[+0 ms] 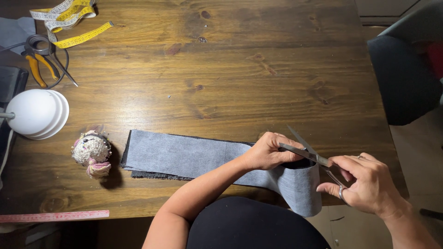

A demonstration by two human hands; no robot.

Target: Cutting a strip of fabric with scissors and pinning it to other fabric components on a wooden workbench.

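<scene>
Two hands on one strip of fabric, so this is a steadying job as much as a cutting one. Nearest the person, the right hand has fingers curled through the handle loops of the scissors, wrist cocked outward off the table edge, and the blades stand partly open with their points aimed up and away. Looks to me like the blades sit right at the top edge of the grey fabric strip where it folds over and hangs off the front of the wooden table. The left hand reaches across from the body, forearm angled over the lap, fingers closed in a pinch on that same fold just beside the blades.

If I were doing this, I'd keep the pinch tight and close to the cut line so the cloth stays taut, and take long, slow closes instead of little snips.

Further along, the rest of the strip lies flat toward the left, ending near a small pincushion. Beyond that sit a white dome-shaped lamp, orange-handled pliers and a yellow tape measure at the far corner.
</scene>
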